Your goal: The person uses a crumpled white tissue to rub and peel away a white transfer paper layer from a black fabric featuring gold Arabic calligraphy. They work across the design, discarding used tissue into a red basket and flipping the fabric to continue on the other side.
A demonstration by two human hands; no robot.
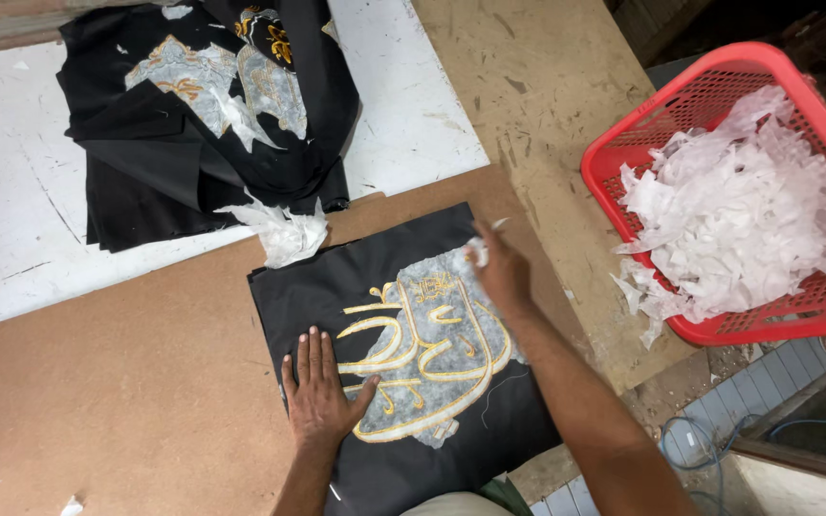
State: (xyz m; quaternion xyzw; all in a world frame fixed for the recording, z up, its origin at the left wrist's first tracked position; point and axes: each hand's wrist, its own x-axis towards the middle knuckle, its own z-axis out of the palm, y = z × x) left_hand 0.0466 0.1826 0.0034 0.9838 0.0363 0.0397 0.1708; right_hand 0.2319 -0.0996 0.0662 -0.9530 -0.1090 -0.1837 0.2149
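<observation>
left hand [320, 392] flat, fingers spread, on black cloth [317, 287] | right hand [501, 272] pinches backing scrap [479, 250] | cloth long axis toward table's near edge

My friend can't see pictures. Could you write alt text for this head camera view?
A left hand presses flat on black cloth with gold embroidery while the right hand pinches a scrap of white backing. A red basket of torn white scraps sits to the right.

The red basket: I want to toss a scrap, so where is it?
In the head view the red basket sits at the right edge of the wooden table, heaped with white paper scraps, just right of the right hand.
</observation>
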